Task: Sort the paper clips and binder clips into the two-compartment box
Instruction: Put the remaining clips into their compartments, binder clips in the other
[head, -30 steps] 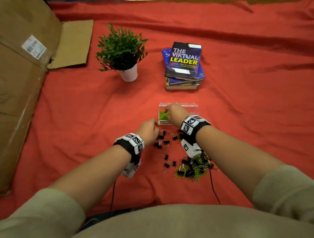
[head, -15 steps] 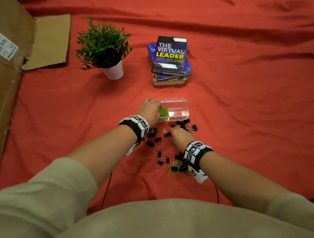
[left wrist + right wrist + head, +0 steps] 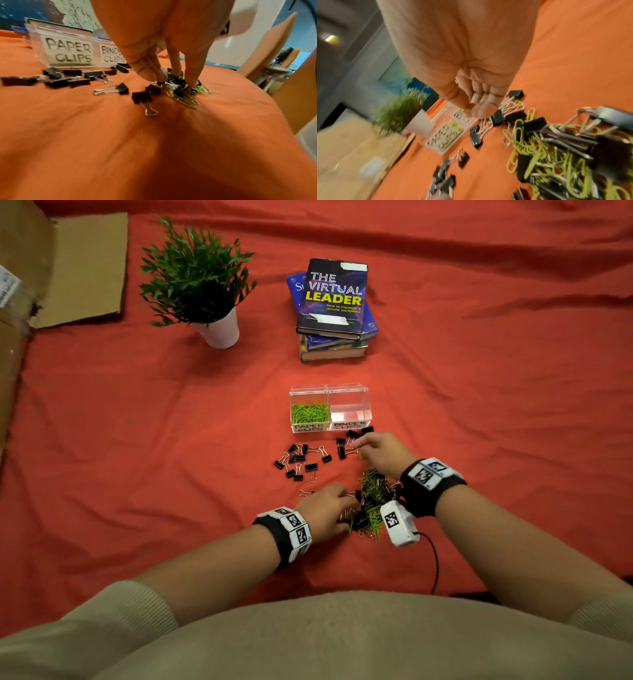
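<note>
On the red cloth [image 3: 137, 440], seen from the head camera, one clear box [image 3: 329, 409] is sitting with two compartments: the left one, labelled for paper clips, is holding green paper clips [image 3: 310, 413], while the right one, labelled for binder clips, is showing nothing inside. About a dozen black binder clips [image 3: 301, 462] are lying loose in front of the box, and one mixed pile [image 3: 371, 505] of green and black clips is lying nearer the person. The left hand [image 3: 325, 513] is reaching into that pile; the right hand [image 3: 382, 451] is hovering just in front of the box, fingers drawn together, though what they are gripping cannot be told here. One potted plant [image 3: 198, 278], one stack of books [image 3: 334, 309] and a cardboard box [image 3: 20, 302] are sitting further off.

From the left wrist, the left fingers [image 3: 150, 67] are pointing straight down with their tips touching the pile, curling round nothing. Both labels are reading clearly here.

From the right wrist, blurred, the thumb and fingertips [image 3: 481, 111] are pressing together; whether anything is pinched I cannot tell. Binder clips are lying just beneath them.
</note>
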